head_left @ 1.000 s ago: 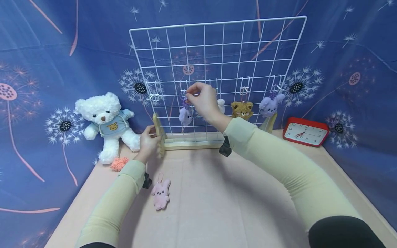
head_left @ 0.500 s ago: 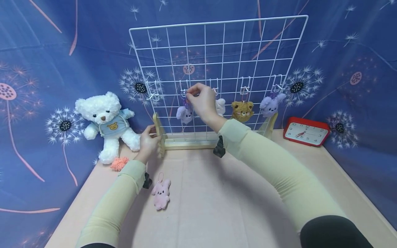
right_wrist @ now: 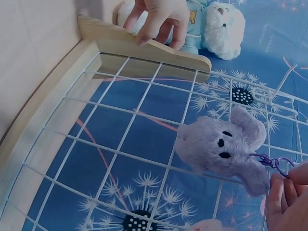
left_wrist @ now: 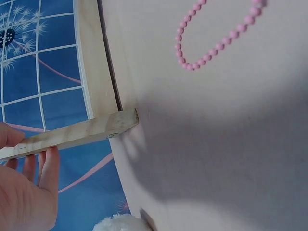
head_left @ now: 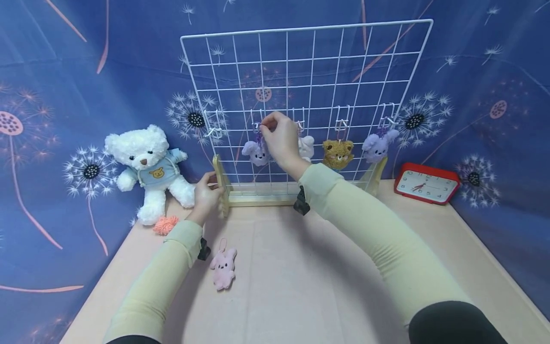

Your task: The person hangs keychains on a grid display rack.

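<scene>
My right hand [head_left: 281, 141] pinches the purple loop [right_wrist: 272, 162] of a lilac plush keychain [head_left: 256, 153] at a white hook on the wire grid [head_left: 296, 59]. In the right wrist view the lilac plush [right_wrist: 221, 142] shows its long ears and dark eyes against the grid. My left hand [head_left: 207, 196] grips the wooden side foot [head_left: 220, 184] of the grid stand, thumb on one face and fingers on the other, as the left wrist view shows. To the right hang a white plush [head_left: 306, 147], partly behind my right hand, a brown bear plush [head_left: 337, 154] and another lilac plush [head_left: 377, 145].
A pink plush keychain [head_left: 223, 268] with a beaded loop [left_wrist: 211, 54] lies on the table. At the left sit a white teddy bear [head_left: 148, 167] and an orange yarn pompom [head_left: 165, 225]. A bare hook [head_left: 214, 131] hangs at the grid's left; a red clock [head_left: 427, 183] stands right.
The lilac plush has swung left and turned its face forward. My right forearm has shifted left, showing more of the white plush. My left hand keeps its grip on the foot.
</scene>
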Action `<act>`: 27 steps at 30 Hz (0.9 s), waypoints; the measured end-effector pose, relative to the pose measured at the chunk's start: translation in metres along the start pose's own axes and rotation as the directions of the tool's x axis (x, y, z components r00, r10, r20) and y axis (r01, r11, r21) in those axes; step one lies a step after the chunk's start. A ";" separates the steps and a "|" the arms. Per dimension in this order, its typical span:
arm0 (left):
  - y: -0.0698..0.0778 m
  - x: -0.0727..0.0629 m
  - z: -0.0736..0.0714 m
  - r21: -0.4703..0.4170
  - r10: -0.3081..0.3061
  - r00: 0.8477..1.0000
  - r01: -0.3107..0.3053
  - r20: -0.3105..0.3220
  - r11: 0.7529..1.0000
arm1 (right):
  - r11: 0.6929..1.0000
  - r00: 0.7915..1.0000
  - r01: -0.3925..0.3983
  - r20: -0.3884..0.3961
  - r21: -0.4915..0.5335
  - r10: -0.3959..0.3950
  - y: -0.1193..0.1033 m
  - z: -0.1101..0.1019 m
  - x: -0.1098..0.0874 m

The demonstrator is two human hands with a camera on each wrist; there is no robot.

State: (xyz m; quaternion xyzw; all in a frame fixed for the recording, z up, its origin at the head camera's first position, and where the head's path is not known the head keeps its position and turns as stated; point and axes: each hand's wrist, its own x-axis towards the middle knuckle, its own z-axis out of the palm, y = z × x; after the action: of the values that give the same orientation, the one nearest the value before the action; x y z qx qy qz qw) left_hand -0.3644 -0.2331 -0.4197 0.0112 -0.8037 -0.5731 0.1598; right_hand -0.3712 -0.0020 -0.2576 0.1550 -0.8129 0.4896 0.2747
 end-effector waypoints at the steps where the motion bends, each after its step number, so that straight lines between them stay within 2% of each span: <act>1: 0.000 0.000 0.000 0.001 -0.002 1.000 0.002 0.002 1.000 | 1.000 1.000 0.011 -0.001 0.005 -0.011 0.000 -0.001 0.000; 9: 0.001 -0.001 -0.002 0.009 -0.010 1.000 0.010 0.000 1.000 | 0.987 0.990 0.137 -0.024 0.078 -0.136 0.001 -0.005 -0.011; 15: 0.003 0.001 -0.002 0.028 -0.005 1.000 0.005 -0.006 1.000 | 0.969 0.986 0.155 0.028 0.190 -0.163 0.004 -0.002 -0.038; 18: 0.004 0.001 -0.002 0.032 -0.008 1.000 0.008 -0.012 0.999 | 0.966 0.985 0.127 0.089 0.226 -0.150 0.008 0.007 -0.055; 22: 0.003 0.002 -0.002 0.030 -0.011 1.000 0.011 -0.011 1.000 | 0.979 0.972 0.042 0.219 0.202 -0.087 0.015 0.022 -0.079; 24: 0.003 0.002 -0.001 0.019 -0.009 1.000 0.009 -0.008 1.000 | 0.985 0.956 -0.012 0.292 0.175 -0.040 0.019 0.031 -0.091; 27: 0.003 0.002 -0.001 0.015 -0.007 1.000 0.007 -0.002 1.000 | 0.986 0.916 -0.098 0.400 0.138 0.035 0.025 0.044 -0.108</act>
State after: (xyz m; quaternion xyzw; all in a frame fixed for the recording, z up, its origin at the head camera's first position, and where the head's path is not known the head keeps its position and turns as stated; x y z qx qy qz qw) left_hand -0.3654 -0.2334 -0.4167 0.0157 -0.8079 -0.5674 0.1587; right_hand -0.3110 -0.0310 -0.3568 0.2440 -0.8157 0.5191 0.0747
